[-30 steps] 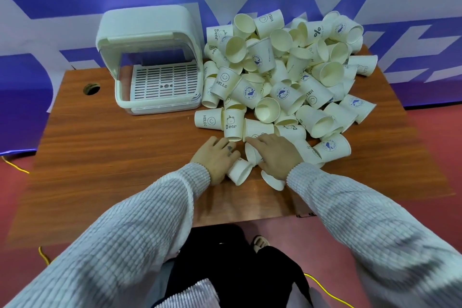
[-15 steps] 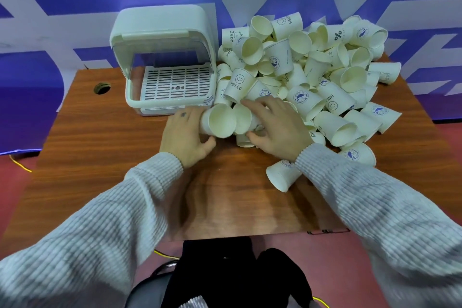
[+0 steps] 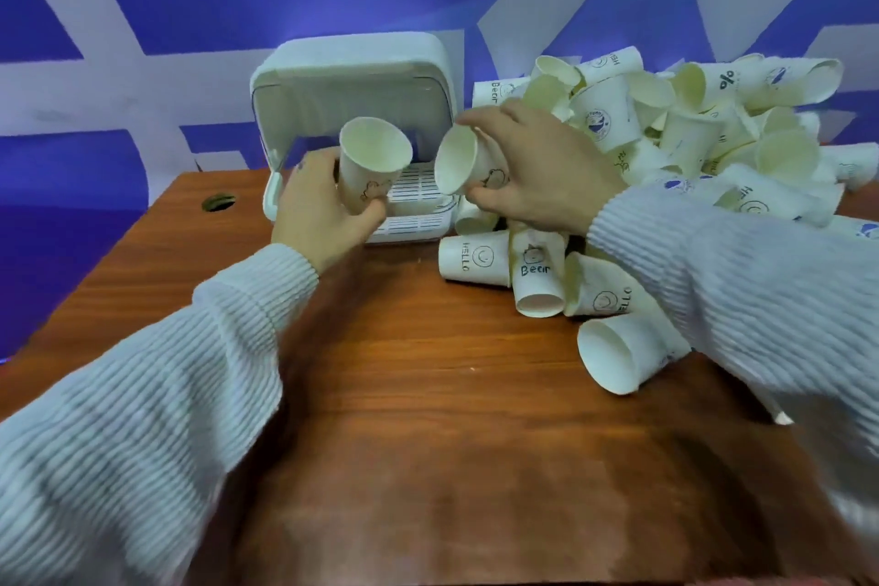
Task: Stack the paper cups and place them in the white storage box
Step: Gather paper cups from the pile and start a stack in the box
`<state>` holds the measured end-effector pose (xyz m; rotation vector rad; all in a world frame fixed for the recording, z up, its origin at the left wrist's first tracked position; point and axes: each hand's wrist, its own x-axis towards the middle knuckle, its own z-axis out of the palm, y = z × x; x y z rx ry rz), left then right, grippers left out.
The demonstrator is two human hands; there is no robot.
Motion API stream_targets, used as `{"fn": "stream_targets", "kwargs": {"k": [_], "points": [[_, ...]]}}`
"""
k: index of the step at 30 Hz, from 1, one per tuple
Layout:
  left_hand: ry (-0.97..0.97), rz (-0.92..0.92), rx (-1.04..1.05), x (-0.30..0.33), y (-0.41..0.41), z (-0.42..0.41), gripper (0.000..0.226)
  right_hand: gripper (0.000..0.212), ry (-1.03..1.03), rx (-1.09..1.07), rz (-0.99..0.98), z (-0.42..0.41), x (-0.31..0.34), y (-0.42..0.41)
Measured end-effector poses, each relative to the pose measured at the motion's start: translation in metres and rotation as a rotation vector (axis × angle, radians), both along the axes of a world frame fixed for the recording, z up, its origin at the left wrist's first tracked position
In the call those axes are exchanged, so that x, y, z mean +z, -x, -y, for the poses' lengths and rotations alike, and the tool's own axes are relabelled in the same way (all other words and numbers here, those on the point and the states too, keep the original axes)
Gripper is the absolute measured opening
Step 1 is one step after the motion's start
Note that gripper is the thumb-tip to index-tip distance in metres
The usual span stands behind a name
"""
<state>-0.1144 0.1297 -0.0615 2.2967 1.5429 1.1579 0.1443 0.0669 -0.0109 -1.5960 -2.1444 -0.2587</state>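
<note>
My left hand (image 3: 316, 209) grips a white paper cup (image 3: 368, 162) that stands nearly upright, mouth tilted toward me, raised in front of the white storage box (image 3: 352, 76). My right hand (image 3: 537, 176) holds a second paper cup (image 3: 463, 159) on its side, mouth facing left toward the first cup; a small gap separates the two. The box stands at the back of the table with its lid swung up and a slotted tray (image 3: 418, 209) visible inside. A big heap of loose paper cups (image 3: 666, 129) lies to the right of the box.
The wooden table (image 3: 428, 395) has a round cable hole (image 3: 218, 203) at back left. Printed cups (image 3: 475, 258) and one plain cup (image 3: 618, 359) lie on their sides under my right forearm. A blue and white wall stands behind.
Both hands lifted off the table, each with a cup, and rose in front of the box. The camera moved closer and lower.
</note>
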Motion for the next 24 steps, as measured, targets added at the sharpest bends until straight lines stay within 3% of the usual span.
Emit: {"fn": "stream_targets", "kwargs": {"k": [7,12,15,19,21,24], "points": [[-0.077,0.114,-0.086,-0.01,0.017,0.01,0.055,0.073,-0.107,-0.098,-0.003,0.03,-0.026,0.046],[-0.075,0.158,-0.141,0.005,0.03,0.023,0.051,0.075,-0.103,-0.195,-0.184,0.049,-0.025,0.073],[-0.022,0.186,-0.145,0.008,0.037,0.016,0.052,0.073,-0.131,-0.236,-0.402,0.046,-0.021,0.083],[0.051,0.239,-0.173,0.009,0.047,-0.004,0.08,0.073,-0.133,-0.248,-0.65,0.023,-0.012,0.093],[0.078,0.24,-0.163,0.008,0.051,-0.016,0.099,0.077,-0.084,-0.262,-0.663,0.0,-0.009,0.098],[0.078,0.228,-0.137,0.007,0.052,-0.028,0.106,0.079,-0.028,-0.299,-0.604,-0.03,-0.012,0.104]]}}
